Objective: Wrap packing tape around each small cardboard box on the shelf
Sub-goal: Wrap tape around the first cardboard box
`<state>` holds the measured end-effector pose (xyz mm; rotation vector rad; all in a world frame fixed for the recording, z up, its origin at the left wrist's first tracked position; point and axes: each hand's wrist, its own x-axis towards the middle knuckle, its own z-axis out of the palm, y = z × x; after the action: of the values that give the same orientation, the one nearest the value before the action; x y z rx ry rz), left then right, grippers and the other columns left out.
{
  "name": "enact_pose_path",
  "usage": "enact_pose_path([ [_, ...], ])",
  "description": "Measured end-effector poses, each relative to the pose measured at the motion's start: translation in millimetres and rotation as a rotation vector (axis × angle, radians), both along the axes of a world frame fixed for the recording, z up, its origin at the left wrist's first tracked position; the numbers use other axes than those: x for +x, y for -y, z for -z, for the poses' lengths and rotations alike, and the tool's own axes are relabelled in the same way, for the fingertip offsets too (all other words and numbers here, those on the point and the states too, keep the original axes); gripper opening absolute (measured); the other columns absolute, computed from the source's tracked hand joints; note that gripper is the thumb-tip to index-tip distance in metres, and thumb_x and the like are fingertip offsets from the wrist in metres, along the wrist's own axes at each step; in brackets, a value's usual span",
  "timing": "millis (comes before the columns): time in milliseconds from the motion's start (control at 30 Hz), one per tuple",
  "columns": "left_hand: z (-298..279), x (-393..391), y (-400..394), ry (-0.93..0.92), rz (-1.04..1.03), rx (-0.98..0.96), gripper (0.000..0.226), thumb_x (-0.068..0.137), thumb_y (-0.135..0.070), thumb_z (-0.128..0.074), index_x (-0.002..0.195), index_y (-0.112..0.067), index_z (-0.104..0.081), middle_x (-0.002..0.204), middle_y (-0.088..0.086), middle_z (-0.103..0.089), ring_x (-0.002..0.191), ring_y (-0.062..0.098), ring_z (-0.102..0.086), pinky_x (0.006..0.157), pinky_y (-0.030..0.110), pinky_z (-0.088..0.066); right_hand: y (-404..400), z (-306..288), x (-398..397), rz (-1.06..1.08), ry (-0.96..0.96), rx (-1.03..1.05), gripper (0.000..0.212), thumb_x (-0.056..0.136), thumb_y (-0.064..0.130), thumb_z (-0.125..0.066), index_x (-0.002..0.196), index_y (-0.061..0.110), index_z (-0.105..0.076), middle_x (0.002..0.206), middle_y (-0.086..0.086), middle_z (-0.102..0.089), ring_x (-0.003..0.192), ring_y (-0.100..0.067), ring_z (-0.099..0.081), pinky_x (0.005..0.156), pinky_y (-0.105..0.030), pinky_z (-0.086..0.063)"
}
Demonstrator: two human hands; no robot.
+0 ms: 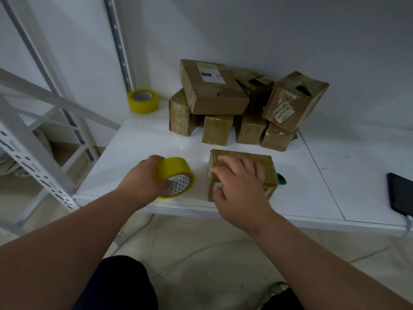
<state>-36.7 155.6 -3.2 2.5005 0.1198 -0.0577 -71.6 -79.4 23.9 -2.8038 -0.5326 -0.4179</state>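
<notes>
Nearest, left hand [143,177]: fingers curled round yellow roll of packing tape [175,177], tilted on edge, core facing down-right toward camera; likely readied for feeding.

Right hand [240,186]: fingers spread flat on small tape-wrapped cardboard box [263,166], probably steadying it at front edge of white shelf [138,142]. Long axis roughly left-right.

Behind: second yellow tape roll [143,101], pile of brown cardboard boxes [234,106]. Far right: black phone [400,193].
</notes>
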Motion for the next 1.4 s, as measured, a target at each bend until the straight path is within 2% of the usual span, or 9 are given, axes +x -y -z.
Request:
enact_pose_path([
  [100,-1.8,0.7,-5.8,0.037,0.014,0.037,0.058,0.075,-0.036,-0.079,0.123,-0.025,-0.05,0.105,-0.001,-0.058,0.086,0.015,-0.049,0.07,0.028,-0.037,-3.3,-0.1,2.7,0.007,0.012,0.022,0.034,0.078,0.024,-0.059,0.112,0.023,-0.065,0.132,0.003,-0.051,0.122,-0.023,-0.038,0.097,-0.04,-0.021],
  [233,0.1,-8.3,-7.7,0.088,-0.02,0.015,0.056,0.074,-0.038,-0.08,0.119,-0.025,-0.05,0.099,-0.005,-0.055,0.085,0.014,-0.05,0.059,0.021,-0.033,-2.3,-2.8,3.9,0.032,0.002,0.062,0.032,0.078,0.026,-0.058,0.11,0.025,-0.065,0.126,0.006,-0.052,0.119,-0.02,-0.039,0.091,-0.034,-0.018],
  [467,-9.9,-12.6,-12.8,0.142,0.033,0.048,0.059,0.074,-0.036,-0.079,0.124,-0.025,-0.051,0.109,-0.002,-0.058,0.091,0.014,-0.05,0.075,0.029,-0.039,-0.8,-4.3,0.4,0.059,-0.043,0.133,0.029,0.082,0.027,-0.057,0.111,0.027,-0.065,0.121,0.009,-0.051,0.117,-0.014,-0.038,0.09,-0.029,-0.015],
  [667,-7.9,-23.5,-15.0,0.193,-0.087,-0.063,0.058,0.075,-0.034,-0.08,0.125,-0.024,-0.052,0.105,-0.004,-0.057,0.09,0.014,-0.05,0.06,0.016,-0.033,1.4,-4.3,-6.3,0.08,-0.069,0.161,0.026,0.084,0.025,-0.057,0.109,0.028,-0.065,0.116,0.012,-0.052,0.113,-0.013,-0.041,0.089,-0.029,-0.019],
  [867,-13.0,-21.5,-17.1,0.162,-0.062,-0.169,0.049,0.076,-0.036,-0.08,0.114,-0.032,-0.05,0.103,-0.006,-0.056,0.092,0.017,-0.056,0.067,0.029,-0.047,1.4,-2.3,-10.5,0.083,-0.138,0.177,0.026,0.088,0.026,-0.053,0.111,0.028,-0.063,0.115,0.011,-0.052,0.111,-0.013,-0.044,0.096,-0.036,-0.031],
  [933,-11.9,-21.1,-19.1,0.09,-0.146,-0.353,0.045,0.08,-0.034,-0.077,0.115,-0.026,-0.051,0.105,-0.001,-0.058,0.093,0.022,-0.06,0.075,0.041,-0.056,1.2,-0.7,-12.7,0.08,-0.146,0.165,0.026,0.089,0.026,-0.051,0.111,0.028,-0.063,0.114,0.01,-0.053,0.109,-0.014,-0.046,0.096,-0.039,-0.035],
  [1067,-24.9,-14.4,-30.0,-0.007,-0.486,-1.029,0.047,0.09,-0.037,-0.066,0.126,-0.011,-0.051,0.108,0.009,-0.06,0.099,0.029,-0.063,0.08,0.054,-0.056,2.1,2.2,-14.6,0.068,-0.139,0.164,0.031,0.086,0.028,-0.045,0.11,0.026,-0.065,0.109,0.008,-0.054,0.105,-0.016,-0.046,0.093,-0.04,-0.037],
  [1300,-54.8,-21.4,-24.8,-0.039,-0.286,-1.278,0.046,0.072,-0.028,-0.076,0.111,-0.012,-0.058,0.097,0.007,-0.067,0.101,0.03,-0.068,0.073,0.05,-0.058,-6.1,-0.9,-11.5,0.068,-0.123,0.287,0.023,0.087,0.022,-0.052,0.105,0.022,-0.068,0.104,0.005,-0.061,0.099,-0.016,-0.053,0.088,-0.037,-0.042],
  [1400,-58.2,-30.4,-11.6,-0.08,-0.182,-1.398,0.04,0.069,-0.019,-0.076,0.105,-0.015,-0.059,0.103,0.008,-0.071,0.103,0.031,-0.068,0.075,0.054,-0.056,-13.6,-11.9,-13.5,0.082,-0.309,0.581,0.024,0.091,0.027,-0.057,0.111,0.021,-0.067,0.102,0.008,-0.066,0.093,-0.012,-0.063,0.08,-0.027,-0.05],
])
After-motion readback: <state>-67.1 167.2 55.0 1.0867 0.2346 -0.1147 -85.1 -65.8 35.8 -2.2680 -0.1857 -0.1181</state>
